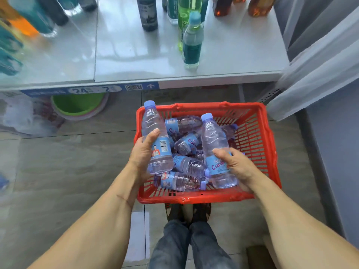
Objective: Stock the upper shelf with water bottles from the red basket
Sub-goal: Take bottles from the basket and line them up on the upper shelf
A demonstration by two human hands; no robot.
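Note:
A red basket stands on the floor in front of my feet, holding several clear water bottles with blue labels and caps lying on their sides. My left hand grips one water bottle upright over the basket's left rim. My right hand grips a second water bottle upright inside the basket. Above the basket runs the white shelf.
On the shelf stand a teal-labelled bottle, a green bottle, a dark bottle and amber bottles at the back, with more bottles at far left. A green bowl sits under the shelf. A curtain hangs at right.

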